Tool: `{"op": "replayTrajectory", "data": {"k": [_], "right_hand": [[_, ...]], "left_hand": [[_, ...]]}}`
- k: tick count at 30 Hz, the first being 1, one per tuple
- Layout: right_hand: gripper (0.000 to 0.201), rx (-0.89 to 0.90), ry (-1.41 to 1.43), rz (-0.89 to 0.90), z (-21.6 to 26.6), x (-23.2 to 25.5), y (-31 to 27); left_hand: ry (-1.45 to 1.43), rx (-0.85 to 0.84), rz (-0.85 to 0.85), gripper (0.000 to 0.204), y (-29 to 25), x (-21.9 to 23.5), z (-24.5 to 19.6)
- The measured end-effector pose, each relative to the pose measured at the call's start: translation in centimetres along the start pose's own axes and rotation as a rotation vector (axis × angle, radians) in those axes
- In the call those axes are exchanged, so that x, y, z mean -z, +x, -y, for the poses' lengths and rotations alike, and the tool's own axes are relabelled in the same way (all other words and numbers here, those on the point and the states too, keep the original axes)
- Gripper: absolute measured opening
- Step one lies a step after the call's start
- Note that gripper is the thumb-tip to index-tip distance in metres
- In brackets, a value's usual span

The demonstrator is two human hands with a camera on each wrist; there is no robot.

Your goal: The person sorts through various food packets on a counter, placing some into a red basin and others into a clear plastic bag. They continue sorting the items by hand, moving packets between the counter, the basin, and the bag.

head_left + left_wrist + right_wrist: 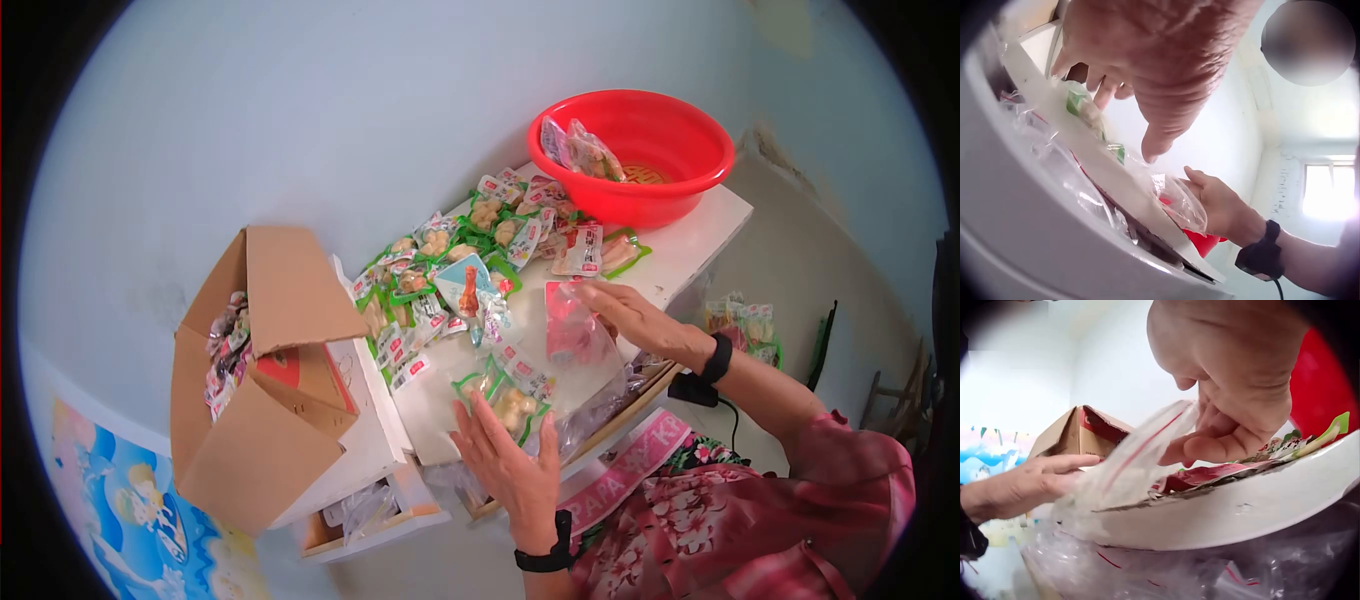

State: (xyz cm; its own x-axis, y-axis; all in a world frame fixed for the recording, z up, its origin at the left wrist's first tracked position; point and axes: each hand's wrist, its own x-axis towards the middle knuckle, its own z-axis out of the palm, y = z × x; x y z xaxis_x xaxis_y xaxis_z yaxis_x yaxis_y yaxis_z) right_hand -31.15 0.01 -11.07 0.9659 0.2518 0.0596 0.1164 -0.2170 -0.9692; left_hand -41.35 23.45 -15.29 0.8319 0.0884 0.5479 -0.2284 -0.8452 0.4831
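Note:
In the head view my left hand (510,465) has its fingers spread at the near edge of a green-edged snack packet (515,410) with pale round pieces inside. My right hand (645,325), fingers extended, lies over the right side of a pink packet (570,330). A clear zip bag (1138,453) with a red strip rises between the two hands in the right wrist view, its upper edge right at my right fingers. A packet picturing a drumstick (470,288) lies just beyond. Black bands circle both wrists.
Many snack packets (435,245) are heaped along the wall side of the white table (715,225). A red basin (640,200) stands at the far right, holding a few packets. An open cardboard box (300,290) is at left. Clear plastic bags (1260,569) fill the space below the tabletop.

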Motion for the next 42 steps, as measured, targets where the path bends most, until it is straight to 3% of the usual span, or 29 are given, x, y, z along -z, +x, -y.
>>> {"op": "replayTrajectory", "data": {"k": [3,6,9,12,15,18,25,29,33,35,41,42], "right_hand": [[0.053,0.345,-0.227,0.047,-2.7,-0.4,1.6],[0.053,0.212,-0.531,0.098,-1.8,1.3,2.2],[0.051,0.475,-0.618,-0.042,-2.8,2.3,3.4],[0.055,0.537,-0.623,-0.140,-3.7,1.9,3.1],[0.058,0.316,-0.523,-0.177,-1.6,0.9,0.3],[0.062,0.127,-0.462,-0.096,0.1,0.3,-1.3],[0.069,0.153,-0.351,-0.240,-3.7,-0.5,-0.4],[0.058,0.234,-0.360,-0.262,-4.6,0.1,-0.1],[0.051,0.282,-0.226,-0.316,-5.1,0.3,-0.2],[0.050,0.220,-0.111,-0.276,-5.2,0.6,-0.4],[0.049,0.227,0.009,-0.280,-5.4,0.8,-0.6],[0.049,0.230,0.005,-0.282,-5.5,0.8,-0.6]], "left_hand": [[0.049,-0.008,0.200,0.081,0.4,-0.1,0.2],[0.094,-0.051,0.263,0.081,0.3,-0.3,0.7],[0.175,-0.124,0.338,0.080,0.6,0.3,0.2],[0.199,-0.176,0.373,0.082,0.8,-0.1,-0.1],[0.182,-0.150,0.366,0.088,1.3,-1.2,-0.2],[0.218,-0.106,0.371,0.092,2.4,-1.6,-1.6],[0.180,-0.089,0.482,0.087,3.8,-0.8,-1.5],[-0.017,0.038,0.388,0.075,5.3,0.8,-0.5],[0.072,-0.018,0.264,0.062,9.9,1.7,1.1],[0.148,-0.088,0.236,0.060,13.4,1.1,3.2],[0.220,0.133,0.135,0.066,21.4,-3.9,9.1],[0.261,0.171,0.106,0.074,22.2,-4.4,9.3]]}}
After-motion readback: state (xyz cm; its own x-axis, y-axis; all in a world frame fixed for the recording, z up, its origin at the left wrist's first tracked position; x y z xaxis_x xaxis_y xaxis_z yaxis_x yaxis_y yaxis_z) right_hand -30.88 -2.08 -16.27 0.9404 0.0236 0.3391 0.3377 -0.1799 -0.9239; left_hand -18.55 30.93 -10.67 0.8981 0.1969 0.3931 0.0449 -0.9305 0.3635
